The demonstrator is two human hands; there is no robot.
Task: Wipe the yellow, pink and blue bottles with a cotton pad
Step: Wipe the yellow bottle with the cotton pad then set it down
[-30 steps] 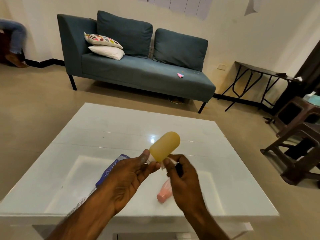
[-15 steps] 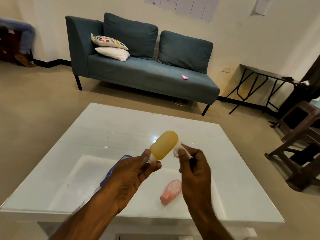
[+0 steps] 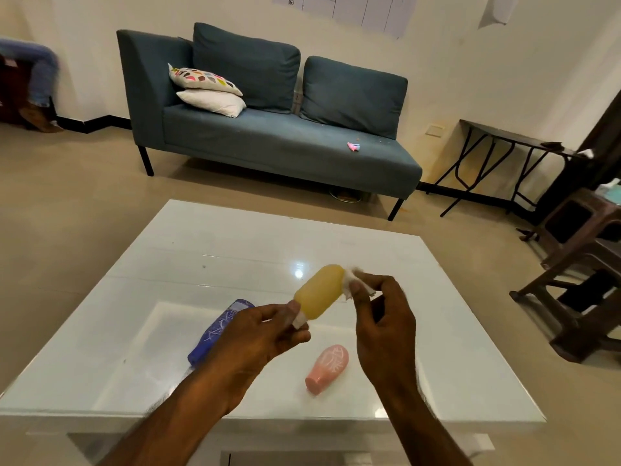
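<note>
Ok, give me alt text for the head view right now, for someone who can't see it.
Over a white table, the left hand holds a yellow bottle by its cap end while the right hand presses a white cotton pad against its far end. A blue bottle and a pink bottle lie on the table below.

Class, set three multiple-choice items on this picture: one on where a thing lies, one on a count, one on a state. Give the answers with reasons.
1. Where does the pink bottle lie?
A. on the sofa
B. on the white table
C. on the floor

2. How many bottles rest on the table?
A. two
B. one
C. three

3. What is the yellow bottle's state?
A. standing on the table
B. lying capless on the table
C. held in the air, pad against it

Answers:
1 B, it lies on its side on the tabletop.
2 A, the pink and the blue bottle.
3 C, the left hand grips its cap end; the right hand presses the cotton pad to it.
</note>
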